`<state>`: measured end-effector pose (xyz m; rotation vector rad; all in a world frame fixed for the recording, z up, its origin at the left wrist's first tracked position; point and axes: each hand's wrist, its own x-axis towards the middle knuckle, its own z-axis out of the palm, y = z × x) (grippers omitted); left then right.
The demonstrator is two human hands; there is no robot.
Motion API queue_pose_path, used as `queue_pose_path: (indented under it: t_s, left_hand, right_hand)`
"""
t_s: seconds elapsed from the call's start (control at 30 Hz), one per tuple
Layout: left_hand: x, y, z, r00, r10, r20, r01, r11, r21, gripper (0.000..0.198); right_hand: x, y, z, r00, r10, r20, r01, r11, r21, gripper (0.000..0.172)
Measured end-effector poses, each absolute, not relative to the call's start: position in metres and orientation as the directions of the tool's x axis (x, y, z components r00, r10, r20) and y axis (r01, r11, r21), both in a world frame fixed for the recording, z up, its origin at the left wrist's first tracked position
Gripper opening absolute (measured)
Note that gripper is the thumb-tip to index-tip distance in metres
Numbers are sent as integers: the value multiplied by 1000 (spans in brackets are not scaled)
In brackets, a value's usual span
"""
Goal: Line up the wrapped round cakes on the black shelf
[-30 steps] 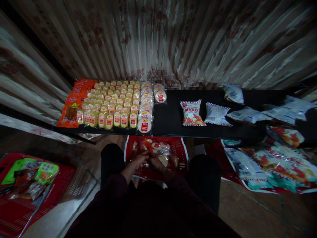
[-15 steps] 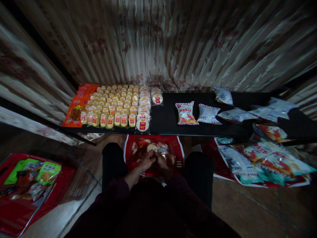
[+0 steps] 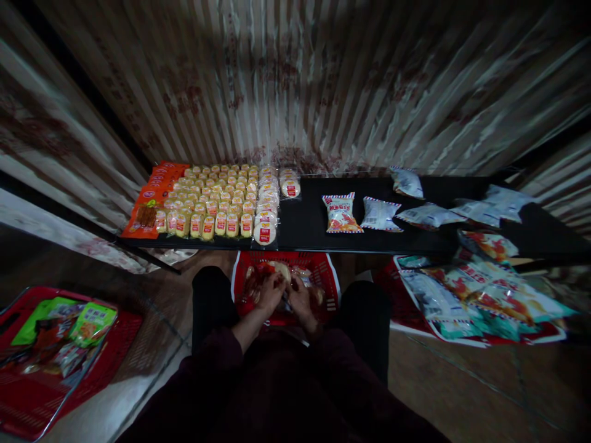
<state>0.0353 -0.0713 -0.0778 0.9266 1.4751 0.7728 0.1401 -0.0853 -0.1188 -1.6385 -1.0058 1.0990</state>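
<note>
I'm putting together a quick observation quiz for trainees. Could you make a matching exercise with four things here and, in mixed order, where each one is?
Things
1. Left hand and right hand
2. Lime-green packets
3. Small yellow wrapped snacks
4. Striped curtain

Places
A. In rows on the black shelf
B. Behind the shelf
C. At the middle red basket
D. In the left red basket

Right pairs: 1-C, 2-D, 3-A, 4-B
</note>
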Motion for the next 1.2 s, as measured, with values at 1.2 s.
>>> queue_pose_path:
  t_s: [1.2]
  left_hand:
    - [36,-45,-21,200,895,-398,-283,442,851,29]
  right_hand:
    - [164,-71,-47,450,893,-5,227,-119,-967,54]
